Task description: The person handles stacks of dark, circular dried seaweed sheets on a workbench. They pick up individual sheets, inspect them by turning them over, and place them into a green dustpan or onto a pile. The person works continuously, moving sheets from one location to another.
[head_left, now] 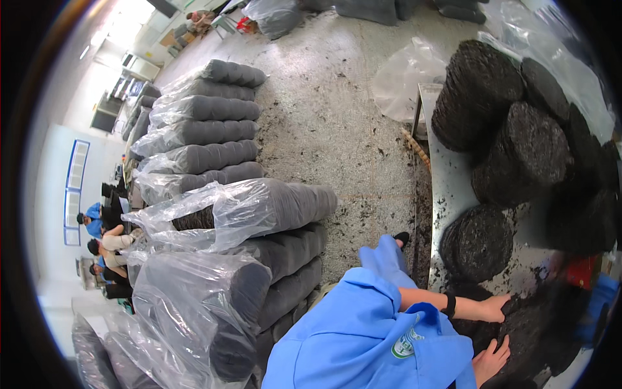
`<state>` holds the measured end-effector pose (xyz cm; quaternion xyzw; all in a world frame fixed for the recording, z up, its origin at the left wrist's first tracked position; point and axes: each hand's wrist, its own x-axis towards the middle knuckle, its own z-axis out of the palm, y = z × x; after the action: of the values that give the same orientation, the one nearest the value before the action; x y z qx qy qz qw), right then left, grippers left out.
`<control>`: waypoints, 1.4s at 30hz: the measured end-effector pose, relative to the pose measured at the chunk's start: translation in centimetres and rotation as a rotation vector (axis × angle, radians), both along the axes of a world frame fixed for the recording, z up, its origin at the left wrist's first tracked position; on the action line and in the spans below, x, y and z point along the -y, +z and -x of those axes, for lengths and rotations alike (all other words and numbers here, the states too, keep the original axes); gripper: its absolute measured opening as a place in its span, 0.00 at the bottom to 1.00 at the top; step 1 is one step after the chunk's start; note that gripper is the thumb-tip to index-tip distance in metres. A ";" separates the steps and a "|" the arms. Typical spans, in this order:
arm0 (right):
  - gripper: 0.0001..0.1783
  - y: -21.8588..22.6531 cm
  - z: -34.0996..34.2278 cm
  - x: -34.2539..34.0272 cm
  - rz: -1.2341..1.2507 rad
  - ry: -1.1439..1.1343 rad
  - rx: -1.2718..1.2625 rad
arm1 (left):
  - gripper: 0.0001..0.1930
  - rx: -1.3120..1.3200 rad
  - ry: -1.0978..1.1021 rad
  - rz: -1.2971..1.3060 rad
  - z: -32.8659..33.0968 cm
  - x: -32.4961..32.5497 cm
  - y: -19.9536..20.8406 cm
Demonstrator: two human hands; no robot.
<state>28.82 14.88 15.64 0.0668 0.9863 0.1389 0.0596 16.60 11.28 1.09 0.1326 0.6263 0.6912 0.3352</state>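
Grip spread loosely, my right hand [490, 363] rested against the dark flaky material [544, 330]; whether my left hand [494, 308] pinched it, I could not tell.
It lay on the metal worktop [447, 175] near a round black stack [476, 243]. I judged it light, dry and brittle, best lifted from beneath with flat palms; it looked matte, crinkled and ragged-edged.

The bench [444, 194] looks like smooth, greyish metal with a soft shine. Near its left edge, a round stack [476, 243] is rough and crinkled; the dark material [541, 324] toward its near end looks rough too. Clear plastic film [573, 61] gleams by its far right corner. The blue shirt [324, 337] is matt cloth.
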 end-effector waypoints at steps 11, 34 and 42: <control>0.16 5.2 2.0 -2.3 0.144 0.004 -0.476 | 0.22 0.142 -0.164 0.039 5.1 5.2 8.3; 0.09 5.8 -7.6 -5.9 0.528 -0.651 -1.485 | 0.16 0.693 -0.331 -0.340 7.3 5.5 12.3; 0.35 4.3 0.7 0.6 0.566 -0.218 -0.760 | 0.46 0.441 -0.555 -0.480 6.3 5.7 12.3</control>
<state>28.15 14.30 19.96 0.1971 0.9246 -0.1760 -0.2746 10.32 5.58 13.34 0.2193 0.3019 0.7128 0.5939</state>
